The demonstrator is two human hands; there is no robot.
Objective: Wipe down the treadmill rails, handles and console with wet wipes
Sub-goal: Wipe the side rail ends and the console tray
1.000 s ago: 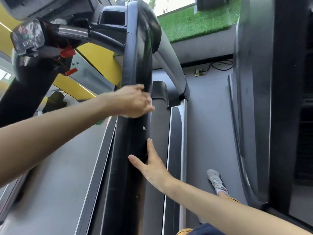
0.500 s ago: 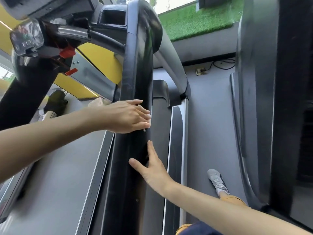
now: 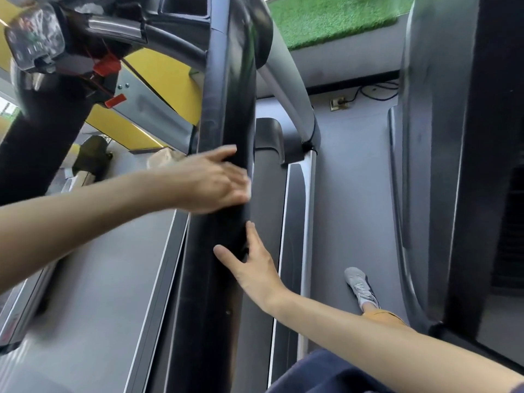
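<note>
A thick black handrail (image 3: 226, 95) runs from the console (image 3: 34, 43) at the top left down through the middle of the view. My left hand (image 3: 209, 182) lies across it at mid-height, palm pressed on the rail. A sliver of white wet wipe (image 3: 249, 191) shows at its fingertips; the rest is hidden under the hand. Just below, my right hand (image 3: 252, 268) rests on the same rail with its thumb spread over the front and fingers along the right edge, holding nothing.
A red safety clip (image 3: 106, 66) hangs under the console. The grey belt (image 3: 99, 279) lies left of the rail and the side foot rail (image 3: 295, 222) to its right. A neighbouring machine (image 3: 442, 137) stands at the right. My shoe (image 3: 360, 285) is on the floor between them.
My left hand has slid down the handrail, closing most of the gap to my right hand. The right hand has stayed at the same spot on the rail.
</note>
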